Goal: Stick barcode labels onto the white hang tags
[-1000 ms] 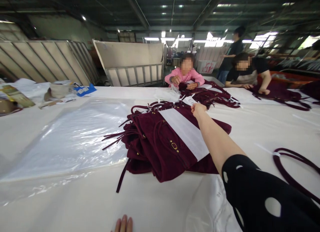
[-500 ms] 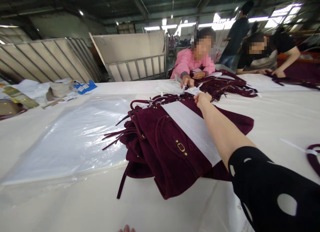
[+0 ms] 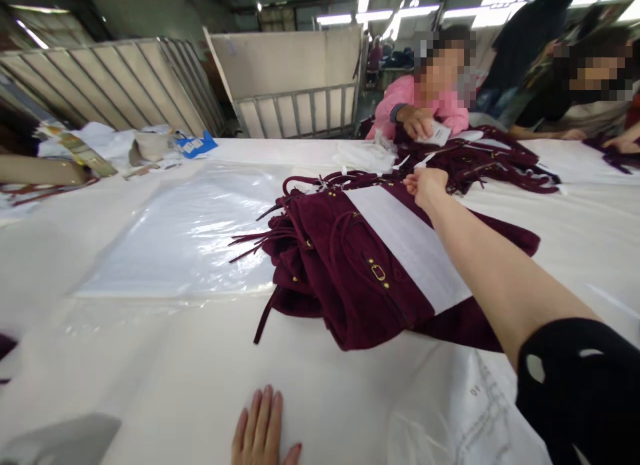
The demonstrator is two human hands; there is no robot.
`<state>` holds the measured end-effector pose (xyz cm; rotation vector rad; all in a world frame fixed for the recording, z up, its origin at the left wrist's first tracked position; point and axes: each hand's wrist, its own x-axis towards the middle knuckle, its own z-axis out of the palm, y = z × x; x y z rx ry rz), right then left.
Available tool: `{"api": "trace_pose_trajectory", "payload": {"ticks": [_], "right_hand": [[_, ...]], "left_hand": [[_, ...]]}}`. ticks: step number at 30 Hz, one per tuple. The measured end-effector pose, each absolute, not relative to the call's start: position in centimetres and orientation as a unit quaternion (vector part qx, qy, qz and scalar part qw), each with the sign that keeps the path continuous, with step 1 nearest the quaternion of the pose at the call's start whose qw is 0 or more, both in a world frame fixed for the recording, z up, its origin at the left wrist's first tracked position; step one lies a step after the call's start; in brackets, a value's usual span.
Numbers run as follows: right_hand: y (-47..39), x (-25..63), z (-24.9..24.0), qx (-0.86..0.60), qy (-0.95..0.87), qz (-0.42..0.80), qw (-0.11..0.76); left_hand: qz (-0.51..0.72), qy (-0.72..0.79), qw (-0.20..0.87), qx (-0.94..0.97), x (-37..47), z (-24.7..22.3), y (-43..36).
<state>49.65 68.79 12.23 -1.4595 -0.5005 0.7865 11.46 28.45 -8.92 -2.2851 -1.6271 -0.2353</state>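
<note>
My right hand [image 3: 427,186] reaches over the far end of a stack of maroon suede-like bags [image 3: 320,251], its fingers closed. A small white strip [image 3: 425,160] sticks up from the fingers; what else they hold is hidden. The top bag has a brass buckle and thin straps, and a white sheet [image 3: 410,245] lies across it. My left hand [image 3: 257,431] rests flat on the white table at the bottom, fingers stretched out, holding nothing. Across the table, a co-worker's hand [image 3: 416,123] holds a white card [image 3: 436,133].
Clear plastic bags [image 3: 185,238] lie flat left of the stack. More maroon bags [image 3: 480,155] are piled by the co-worker in pink. A blue packet [image 3: 197,145] and wrappings sit at the far left. Printed plastic [image 3: 493,411] lies at the lower right.
The co-worker's hand has drawn back with the white card, away from my right hand. My left hand has come further into view on the table. The whole view has shifted.
</note>
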Motion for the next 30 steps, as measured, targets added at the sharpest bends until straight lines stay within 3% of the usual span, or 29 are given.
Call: {"api": "trace_pose_trajectory", "payload": {"ticks": [6,13,16,22,30], "right_hand": [[55.6,42.6,15.4,-0.568,-0.491,0.359,0.555],[35.6,37.0,13.8,-0.445,-0.780,0.416,0.143],[28.2,35.9,12.3,-0.380,-0.841,0.384,0.029],[15.1,33.9,10.5,-0.381,-0.845,0.364,-0.093],[1.4,29.1,7.7,-0.436,-0.820,0.347,-0.133]], "left_hand": [[-0.028,-0.613,0.035,-0.789,13.3,-5.4,28.2],[-0.038,-0.644,-0.086,-0.759,14.2,-4.5,28.1],[-0.046,-0.639,-0.103,-0.761,14.1,-4.7,28.0],[-0.049,-0.633,-0.145,-0.759,14.0,-5.0,28.2],[-0.094,-0.575,-0.292,-0.758,8.8,-1.6,27.4]]}}
